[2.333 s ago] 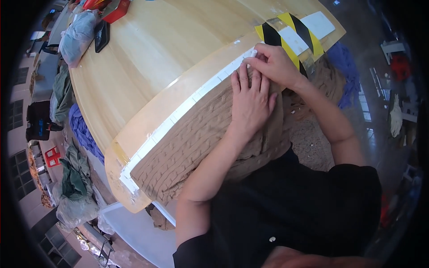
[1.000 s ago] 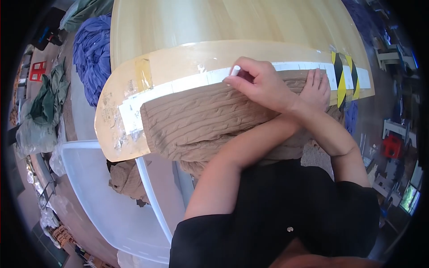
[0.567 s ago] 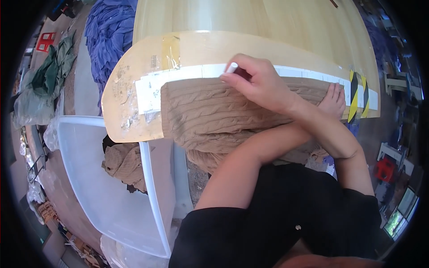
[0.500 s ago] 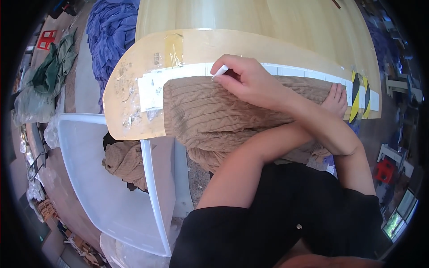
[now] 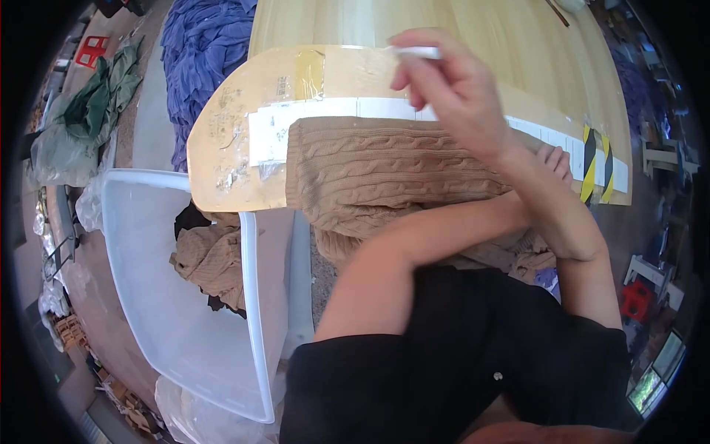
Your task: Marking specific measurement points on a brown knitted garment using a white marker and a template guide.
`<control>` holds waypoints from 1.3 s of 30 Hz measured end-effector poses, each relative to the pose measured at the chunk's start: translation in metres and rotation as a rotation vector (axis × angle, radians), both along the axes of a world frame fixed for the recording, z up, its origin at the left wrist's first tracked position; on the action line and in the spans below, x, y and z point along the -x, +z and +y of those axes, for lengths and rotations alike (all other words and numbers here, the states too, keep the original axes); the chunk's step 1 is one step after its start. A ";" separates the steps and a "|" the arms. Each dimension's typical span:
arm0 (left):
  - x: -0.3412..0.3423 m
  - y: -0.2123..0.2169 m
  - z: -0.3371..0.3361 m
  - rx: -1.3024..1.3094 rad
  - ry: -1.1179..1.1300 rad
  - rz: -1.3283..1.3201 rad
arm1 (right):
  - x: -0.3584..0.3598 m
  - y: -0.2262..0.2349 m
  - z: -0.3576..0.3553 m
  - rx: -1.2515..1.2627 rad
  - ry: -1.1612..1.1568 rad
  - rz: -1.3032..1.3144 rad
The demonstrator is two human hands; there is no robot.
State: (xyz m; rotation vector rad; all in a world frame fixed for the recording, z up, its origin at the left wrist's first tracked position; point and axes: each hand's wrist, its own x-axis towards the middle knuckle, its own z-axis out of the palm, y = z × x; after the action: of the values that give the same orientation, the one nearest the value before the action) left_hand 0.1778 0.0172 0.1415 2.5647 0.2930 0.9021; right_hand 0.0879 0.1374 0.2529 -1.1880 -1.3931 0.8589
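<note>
A brown cable-knit garment piece (image 5: 392, 163) lies over the board's near edge, its upper edge along a white marked paper strip (image 5: 370, 108). My right hand (image 5: 462, 92) is raised above the strip, closed around a slim white pen-like stick (image 5: 420, 52); motion blurs it and I cannot tell whether it is a pen or chalk. At the right end of the knit, my left hand (image 5: 556, 161) has its fingers bent over the fabric's edge. My right forearm crosses over the left one.
The tan board (image 5: 222, 140) lies on a pale wooden table (image 5: 444, 18). Yellow-black tape (image 5: 589, 163) crosses the strip's right end. A translucent bin (image 5: 255, 318) holds crumpled brown knit (image 5: 211, 259) at the left. A purple fabric heap (image 5: 200, 74) is at the far left.
My right hand has lifted off the knit's upper edge and moved up and right with the white stick. My left hand's fingers, flat before, are now bent.
</note>
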 end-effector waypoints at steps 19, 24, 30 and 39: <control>0.370 -0.071 0.018 1.389 0.617 -0.341 | -0.034 -0.010 -0.167 -0.177 0.219 -0.658; 0.391 -0.002 0.016 1.091 0.765 -0.134 | -0.026 -0.035 -0.174 -0.351 0.144 -1.089; 0.385 0.081 0.019 1.322 0.358 -0.439 | -0.044 -0.028 -0.168 -0.315 -0.019 -0.877; 0.282 0.179 0.043 1.181 -0.051 -0.346 | -0.159 0.149 -0.002 -0.817 -0.637 -0.965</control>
State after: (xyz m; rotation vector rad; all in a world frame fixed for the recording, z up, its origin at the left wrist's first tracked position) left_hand -0.1038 0.0602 0.3207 1.3101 0.4680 0.7802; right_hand 0.2469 0.1355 0.4019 -1.2673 -1.6617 -0.7997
